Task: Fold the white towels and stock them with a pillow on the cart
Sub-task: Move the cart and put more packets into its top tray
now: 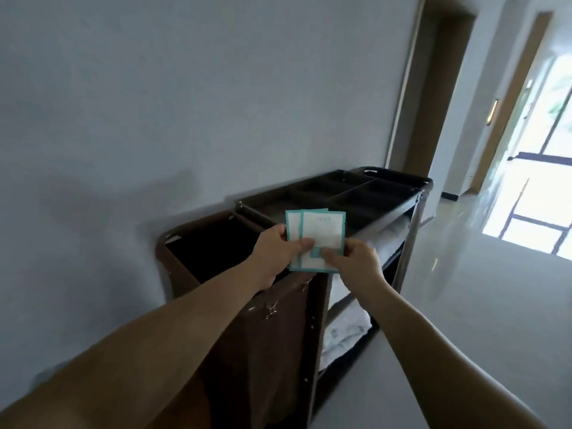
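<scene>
A dark housekeeping cart [411, 212] stands against the wall, with a divided tray on top and a brown laundry bag [272, 335] hung on its near end. White towels [343, 335] lie crumpled on a lower shelf, and more white linen [393, 233] shows on the upper shelf. Both hands hold up a few white cards with teal borders [322, 230] over the cart's near end. My left hand [278, 246] pinches them at the left edge, thumb on the front. My right hand [353, 258] pinches their lower right corner. No pillow is in view.
A pale wall [185, 103] runs along the cart's far side. To the right a glossy floor [464, 289] leads down a corridor to a bright window [551, 150] and a wood-framed doorway [439, 88].
</scene>
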Tool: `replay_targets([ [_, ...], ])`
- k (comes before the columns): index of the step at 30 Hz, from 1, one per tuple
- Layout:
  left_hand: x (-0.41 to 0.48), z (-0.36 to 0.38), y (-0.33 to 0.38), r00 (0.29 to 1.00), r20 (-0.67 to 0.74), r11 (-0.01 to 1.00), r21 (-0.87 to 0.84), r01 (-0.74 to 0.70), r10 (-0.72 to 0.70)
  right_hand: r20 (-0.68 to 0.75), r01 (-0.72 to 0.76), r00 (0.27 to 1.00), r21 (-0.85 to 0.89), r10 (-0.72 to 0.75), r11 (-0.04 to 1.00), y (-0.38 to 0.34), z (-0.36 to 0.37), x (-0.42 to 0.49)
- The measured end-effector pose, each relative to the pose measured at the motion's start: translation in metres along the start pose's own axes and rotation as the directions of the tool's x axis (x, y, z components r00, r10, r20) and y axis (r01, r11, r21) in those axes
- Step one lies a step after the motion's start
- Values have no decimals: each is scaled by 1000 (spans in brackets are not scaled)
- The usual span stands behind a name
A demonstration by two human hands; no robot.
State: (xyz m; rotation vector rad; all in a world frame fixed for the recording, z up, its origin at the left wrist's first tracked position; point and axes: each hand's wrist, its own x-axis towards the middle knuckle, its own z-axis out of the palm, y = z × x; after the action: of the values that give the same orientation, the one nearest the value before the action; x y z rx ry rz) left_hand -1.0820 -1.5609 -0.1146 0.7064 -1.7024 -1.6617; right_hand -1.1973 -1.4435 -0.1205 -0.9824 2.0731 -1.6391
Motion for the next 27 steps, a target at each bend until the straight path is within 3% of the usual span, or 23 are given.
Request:
replay_targets([
  [5,36,115,-3,993,114,999,37,28,-32,-78,-100,992,40,103,994,35,-109,27],
  [11,103,187,-2,942,331,987,160,11,-64,-161,-170,969,128,190,977,69,-178,85],
  [19,261,261,-23,947,319,994,106,-8,-26,-228,-179,951,137,207,974,105,-213,232],
  [27,420,288,-32,939,330,993,95,68,-96,-188,-211,962,-59,197,976,126,-215,414],
])
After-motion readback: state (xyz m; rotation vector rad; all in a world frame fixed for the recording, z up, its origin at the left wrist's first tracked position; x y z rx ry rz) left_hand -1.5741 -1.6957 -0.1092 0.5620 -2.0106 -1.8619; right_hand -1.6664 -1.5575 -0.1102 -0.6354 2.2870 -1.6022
